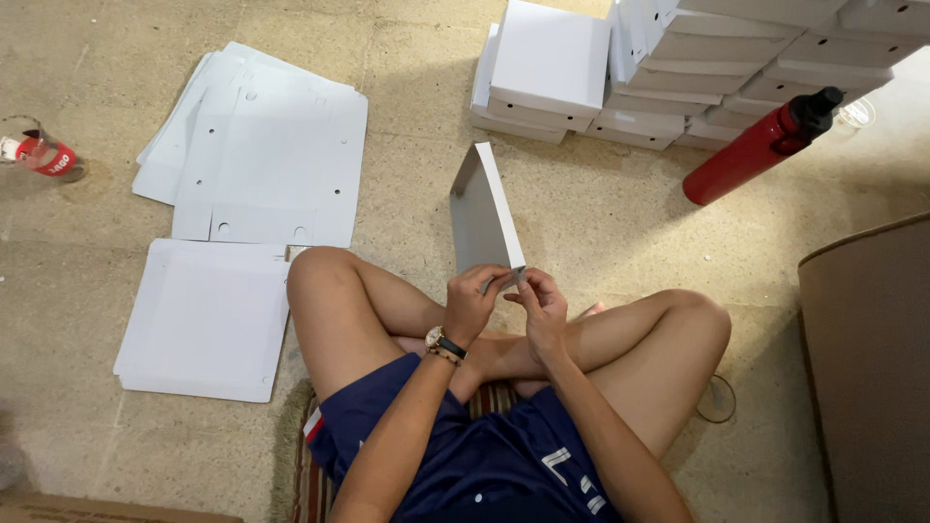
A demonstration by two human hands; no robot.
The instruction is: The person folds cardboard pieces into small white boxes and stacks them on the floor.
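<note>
Floor (601,223): beige stone, person sits cross-legged on it, knees out left and right.

Stack of folded white boxes (678,68) at top right, several rows deep, well apart from the hands. Brown rounded furniture edge (867,368) fills the right side, close to the right knee, little room there.

Flat white cardboard blanks (266,155) lie fanned out upper left, with punched holes and notches. Second pile of flat blanks (203,320) sits lower left, just beside the left knee. Bare floor between the blanks and the box stack, straight ahead of the person.

Red bottle with black cap (760,145) lies tilted against the box stack, near the right edge.

Half-folded white box (481,208) stands on edge in front of the shins, tilted, its upper corner pointing away toward the stack. Near bottom corner is at the hands.

Left hand (472,302): fingers closed, pinching the near corner from the left; watch and bracelet on that wrist. Right hand (539,302): fingers closed on the same corner from the right. Both hands touch each other at the corner, above the crossed ankles.

Small clear cup with red label (39,152) at far left edge, well apart from everything.
</note>
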